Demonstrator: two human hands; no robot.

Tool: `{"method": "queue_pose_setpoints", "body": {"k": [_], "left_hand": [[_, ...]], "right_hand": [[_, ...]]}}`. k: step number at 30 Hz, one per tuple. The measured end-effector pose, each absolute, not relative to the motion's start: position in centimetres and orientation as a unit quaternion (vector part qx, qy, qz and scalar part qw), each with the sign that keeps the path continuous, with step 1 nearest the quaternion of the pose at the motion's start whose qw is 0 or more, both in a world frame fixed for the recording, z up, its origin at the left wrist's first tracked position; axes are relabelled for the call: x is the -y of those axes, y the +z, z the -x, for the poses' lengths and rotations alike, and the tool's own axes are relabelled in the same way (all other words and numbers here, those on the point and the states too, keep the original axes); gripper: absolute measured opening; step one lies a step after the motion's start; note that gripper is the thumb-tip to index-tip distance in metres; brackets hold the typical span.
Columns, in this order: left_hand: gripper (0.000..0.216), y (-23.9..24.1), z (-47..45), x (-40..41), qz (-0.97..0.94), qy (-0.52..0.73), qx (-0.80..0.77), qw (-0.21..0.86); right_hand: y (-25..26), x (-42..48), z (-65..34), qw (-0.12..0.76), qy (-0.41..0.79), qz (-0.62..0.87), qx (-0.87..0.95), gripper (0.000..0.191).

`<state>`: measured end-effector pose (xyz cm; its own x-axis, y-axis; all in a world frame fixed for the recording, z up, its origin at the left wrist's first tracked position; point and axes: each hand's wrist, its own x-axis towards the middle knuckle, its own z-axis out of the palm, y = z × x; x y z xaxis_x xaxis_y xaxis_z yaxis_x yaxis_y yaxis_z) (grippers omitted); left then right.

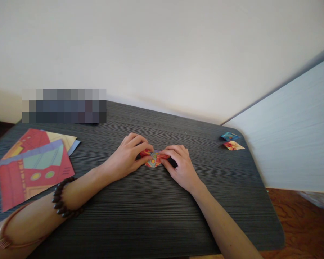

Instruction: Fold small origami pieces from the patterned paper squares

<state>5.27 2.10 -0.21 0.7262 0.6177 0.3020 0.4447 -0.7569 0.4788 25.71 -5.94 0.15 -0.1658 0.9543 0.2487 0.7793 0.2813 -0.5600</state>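
A small piece of folded paper (154, 160), red with blue and yellow patterning, is held just over the middle of the dark table. My left hand (131, 153) pinches its left end between thumb and fingers. At the opposite end my right hand (179, 163) grips it in the same way. The fingertips cover both ends of the paper, so its full shape is partly hidden. A beaded bracelet (61, 198) circles my left wrist, with a thin copper-coloured bangle (5, 241) further up the arm.
Several large printed paper sheets (47, 176) overlap on the left of the table (140, 223). Two small folded paper pieces, one blue (230, 136) and one cream and red (233, 145), lie near the right edge. A pixelated patch (64, 108) hides something at the back left. A wall (162, 54) stands behind.
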Motion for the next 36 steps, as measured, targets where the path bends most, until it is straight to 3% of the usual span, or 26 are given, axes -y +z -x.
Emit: {"method": "queue_pose_setpoints", "body": {"k": [13, 23, 29, 36], "left_hand": [[0.021, 0.2, -4.8, -3.3, -0.922, 0.155, -0.265, 0.235], [0.021, -0.6, -4.1, -4.0, -0.931, 0.209, -0.223, 0.2], [0.021, -0.3, -4.3, -3.7, -0.92, 0.218, -0.25, 0.206], [0.024, 0.0, -4.2, -3.7, -0.911, 0.213, -0.292, 0.197]], "right_hand": [[0.4, 5.3, -26.0, 0.26, 0.201, 0.611, 0.72, 0.013], [-0.5, 5.5, -27.1, 0.263, 0.165, 0.566, 0.764, 0.023], [0.0, 5.2, -26.2, 0.277, 0.196, 0.612, 0.715, 0.014], [0.1, 5.1, -25.9, 0.279, 0.197, 0.617, 0.709, 0.016]]}}
